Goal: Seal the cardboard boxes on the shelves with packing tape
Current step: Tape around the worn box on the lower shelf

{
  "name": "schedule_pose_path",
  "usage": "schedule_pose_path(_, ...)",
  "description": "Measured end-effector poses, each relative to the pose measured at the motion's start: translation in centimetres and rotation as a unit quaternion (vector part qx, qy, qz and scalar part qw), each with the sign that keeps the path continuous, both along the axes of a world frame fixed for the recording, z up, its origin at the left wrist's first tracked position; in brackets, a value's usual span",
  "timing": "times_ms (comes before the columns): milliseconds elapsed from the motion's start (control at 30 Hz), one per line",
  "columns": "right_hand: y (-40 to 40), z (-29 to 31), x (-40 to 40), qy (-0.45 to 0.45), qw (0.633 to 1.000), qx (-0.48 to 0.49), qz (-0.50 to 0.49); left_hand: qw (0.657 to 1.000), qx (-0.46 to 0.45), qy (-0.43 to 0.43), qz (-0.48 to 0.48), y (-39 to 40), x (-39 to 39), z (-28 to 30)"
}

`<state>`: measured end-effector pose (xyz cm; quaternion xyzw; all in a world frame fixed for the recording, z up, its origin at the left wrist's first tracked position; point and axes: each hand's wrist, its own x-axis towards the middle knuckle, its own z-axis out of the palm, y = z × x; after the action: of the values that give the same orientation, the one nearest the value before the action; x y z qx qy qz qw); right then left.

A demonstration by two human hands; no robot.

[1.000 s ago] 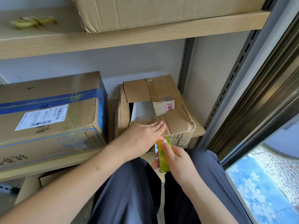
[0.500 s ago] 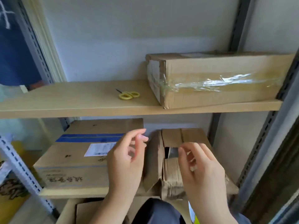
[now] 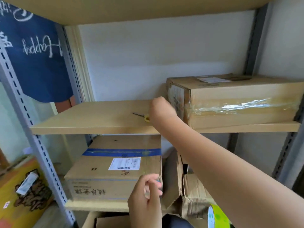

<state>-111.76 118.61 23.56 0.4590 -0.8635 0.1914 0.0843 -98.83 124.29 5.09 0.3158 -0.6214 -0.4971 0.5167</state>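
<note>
Yellow-handled scissors [image 3: 142,115] lie on the middle shelf [image 3: 92,119]. My right hand [image 3: 160,111] reaches up to them, its fingers curled over the handles and hiding them. Lower down, my left hand [image 3: 146,195] pinches what looks like the end of a clear tape strip in front of the blue-striped box [image 3: 115,167]. A crumpled small box [image 3: 187,186] with loose flaps stands to that box's right, partly behind my right forearm. The green tape roll [image 3: 215,216] shows at the bottom edge. A box [image 3: 238,102] wrapped in clear tape sits on the middle shelf, right of my hand.
A grey slotted upright [image 3: 37,145] stands at the left with a blue cloth [image 3: 32,55] hanging behind it. A yellow printed box [image 3: 19,195] lies at the lower left. Another cardboard box [image 3: 107,221] sits under the lower shelf.
The view tilted up to the middle shelf. My right hand rose from the small box to the scissors. My left hand dropped lower, in front of the striped box.
</note>
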Motion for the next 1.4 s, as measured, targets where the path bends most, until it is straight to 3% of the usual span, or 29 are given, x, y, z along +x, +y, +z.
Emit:
schedule_pose_path(100, 5.9, -1.2, 2.1, 0.066, 0.996, -0.027, 0.060, 0.996, 0.058, -0.038, -0.062, 1.9, -0.6, -3.0)
schedule_pose_path(200, 13.6, -7.3, 2.2, -0.016, 0.990, -0.039, 0.133, 0.970, 0.137, -0.122, -0.161, 4.3, -2.6, -6.0)
schedule_pose_path(300, 18.9, -14.6, -2.5, -0.118, 0.990, -0.012, 0.079, 0.934, 0.180, -0.218, -0.220, 6.2, -5.6, -8.7)
schedule_pose_path(400, 20.9, -19.9, -8.5, -0.107, 0.994, 0.034, 0.013, 0.920, 0.219, -0.237, -0.222, 7.3, -8.6, -10.4)
schedule_pose_path(500, 21.3, -23.5, -11.6, -0.099, 0.992, 0.065, 0.034, 0.921, 0.242, -0.219, -0.213, 8.0, -10.7, -10.4)
schedule_pose_path(700, 20.5, -24.3, -13.3, -0.147, 0.986, 0.058, 0.051, 0.915, 0.285, -0.170, -0.229, 7.9, -12.1, -10.9)
schedule_pose_path(833, 20.4, -25.2, -14.4, -0.148, 0.985, 0.071, 0.058, 0.908, 0.285, -0.219, -0.215, 8.0, -12.3, -10.6)
schedule_pose_path(1033, 20.5, -26.5, -15.2, -0.158, 0.984, 0.059, 0.060, 0.865, 0.299, -0.296, -0.273, 7.9, -11.5, -11.3)
schedule_pose_path(1200, 20.8, -27.1, -15.2, -0.160, 0.984, 0.033, 0.069, 0.860, 0.357, -0.226, -0.286, 7.8, -11.4, -10.4)
schedule_pose_path(1400, 22.3, -26.5, -14.6, -0.156, 0.984, 0.020, 0.080, 0.884, 0.320, -0.190, -0.282, 8.4, -11.6, -10.1)
